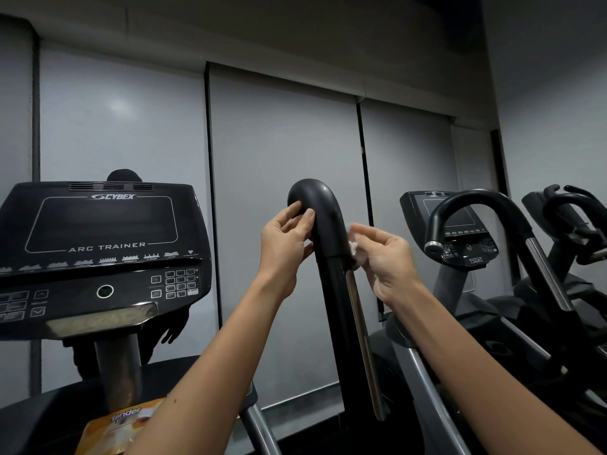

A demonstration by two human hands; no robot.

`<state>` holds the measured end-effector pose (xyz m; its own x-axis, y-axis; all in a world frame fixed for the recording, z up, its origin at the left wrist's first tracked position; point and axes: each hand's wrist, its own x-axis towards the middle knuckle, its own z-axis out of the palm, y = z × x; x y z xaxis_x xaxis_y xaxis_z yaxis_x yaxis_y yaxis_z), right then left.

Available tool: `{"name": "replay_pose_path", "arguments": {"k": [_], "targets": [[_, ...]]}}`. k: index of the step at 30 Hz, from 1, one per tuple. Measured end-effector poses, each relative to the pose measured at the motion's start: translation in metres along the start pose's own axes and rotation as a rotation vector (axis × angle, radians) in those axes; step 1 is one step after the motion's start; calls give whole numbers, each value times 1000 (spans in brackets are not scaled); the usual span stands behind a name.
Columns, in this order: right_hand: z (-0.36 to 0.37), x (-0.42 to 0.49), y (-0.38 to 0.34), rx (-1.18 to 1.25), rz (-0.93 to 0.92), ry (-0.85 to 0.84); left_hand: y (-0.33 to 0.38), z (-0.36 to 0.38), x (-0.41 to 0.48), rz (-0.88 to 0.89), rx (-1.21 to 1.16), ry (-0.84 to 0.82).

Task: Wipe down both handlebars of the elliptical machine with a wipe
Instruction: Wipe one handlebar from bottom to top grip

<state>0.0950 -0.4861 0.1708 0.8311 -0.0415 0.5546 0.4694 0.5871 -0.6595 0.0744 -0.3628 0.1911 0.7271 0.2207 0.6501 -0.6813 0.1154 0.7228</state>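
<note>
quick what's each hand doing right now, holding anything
Left hand: fingers curled on the handlebar, holding it.
Right hand: pinching the white wipe against the handlebar.

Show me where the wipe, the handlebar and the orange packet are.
wipe (354, 250), head view, on its white crumpled edge.
handlebar (323, 205), head view, on its curved black top.
orange packet (115, 430), head view, on its printed front.
</note>
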Motion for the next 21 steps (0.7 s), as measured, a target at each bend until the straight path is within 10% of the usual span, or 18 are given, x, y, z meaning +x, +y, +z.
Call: {"name": "replay_pose_path", "arguments": {"k": [16,21], "targets": [[-8,5,-20,-999,-1143,-467,2,-1,1,-3,-6,-24],[21,47,-37,-1016,-1139,-405,2,-2,1,3,0,-45]]}}
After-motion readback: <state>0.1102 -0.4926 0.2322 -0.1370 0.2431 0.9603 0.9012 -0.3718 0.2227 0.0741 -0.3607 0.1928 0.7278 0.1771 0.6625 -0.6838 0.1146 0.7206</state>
